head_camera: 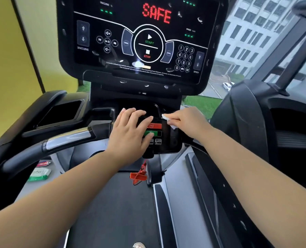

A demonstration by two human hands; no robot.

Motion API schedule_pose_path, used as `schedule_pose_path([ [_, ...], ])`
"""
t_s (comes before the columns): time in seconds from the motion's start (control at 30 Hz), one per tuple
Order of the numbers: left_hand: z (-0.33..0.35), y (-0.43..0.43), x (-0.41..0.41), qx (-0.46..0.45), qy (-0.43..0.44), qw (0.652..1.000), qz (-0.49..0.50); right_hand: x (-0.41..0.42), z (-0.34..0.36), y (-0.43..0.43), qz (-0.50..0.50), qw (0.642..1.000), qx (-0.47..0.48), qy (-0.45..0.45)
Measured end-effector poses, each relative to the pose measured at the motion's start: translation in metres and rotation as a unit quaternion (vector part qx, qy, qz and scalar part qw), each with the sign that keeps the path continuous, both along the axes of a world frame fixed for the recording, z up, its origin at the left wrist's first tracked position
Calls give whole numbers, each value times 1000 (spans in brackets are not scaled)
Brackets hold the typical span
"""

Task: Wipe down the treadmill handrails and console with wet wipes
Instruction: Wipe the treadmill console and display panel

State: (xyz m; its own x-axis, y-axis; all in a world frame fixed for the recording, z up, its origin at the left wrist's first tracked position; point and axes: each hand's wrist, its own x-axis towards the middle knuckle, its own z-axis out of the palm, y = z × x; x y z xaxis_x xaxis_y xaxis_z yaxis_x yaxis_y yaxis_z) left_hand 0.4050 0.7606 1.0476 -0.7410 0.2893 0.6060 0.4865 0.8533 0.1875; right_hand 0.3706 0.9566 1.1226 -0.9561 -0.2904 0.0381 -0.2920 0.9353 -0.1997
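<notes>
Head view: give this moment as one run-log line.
left hand: flat on control panel | right hand: pinches wet wipe at panel's upper right | console: SAFE

Left grip (130, 133) lies flat on the treadmill's button panel (166, 138) as right grip (188, 119) holds a white wipe (167, 119) at the panel's upper-right edge.

The console screen (134, 33) at twelve o'clock is glossy black, mirroring lights. The handrail (28, 154) at nine o'clock is matt black plastic with a polished metal plate (68, 138). The wipe (168, 120) looks like thin white cloth.
</notes>
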Motion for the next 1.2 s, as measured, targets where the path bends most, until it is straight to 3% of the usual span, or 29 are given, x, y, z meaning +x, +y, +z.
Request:
schedule_pose_path([
  [0.17, -1, 21, -3, -44, -20, 999, -1, 17, -26, 18, -90, 983, -140, 79],
  [0.4, -7, 39, -10, -92, -46, 995, -8, 43, -73, 15, -166, 928, -261, 208],
  [0.73, -11, 37, -8, -91, -44, 994, -28, 68, -97, -2, -261, 893, -304, 204],
  [0.93, -11, 17, 1, -33, -29, 997, -60, 86, -95, -18, -371, 808, -438, 131],
  [1.13, -20, 11, 6, -45, -8, 997, -66, 89, -101, -38, -441, 727, -518, 96],
  [1.2, -23, 12, 7, -50, -4, 996, -68, 92, -102, -48, -439, 725, -522, 96],
])
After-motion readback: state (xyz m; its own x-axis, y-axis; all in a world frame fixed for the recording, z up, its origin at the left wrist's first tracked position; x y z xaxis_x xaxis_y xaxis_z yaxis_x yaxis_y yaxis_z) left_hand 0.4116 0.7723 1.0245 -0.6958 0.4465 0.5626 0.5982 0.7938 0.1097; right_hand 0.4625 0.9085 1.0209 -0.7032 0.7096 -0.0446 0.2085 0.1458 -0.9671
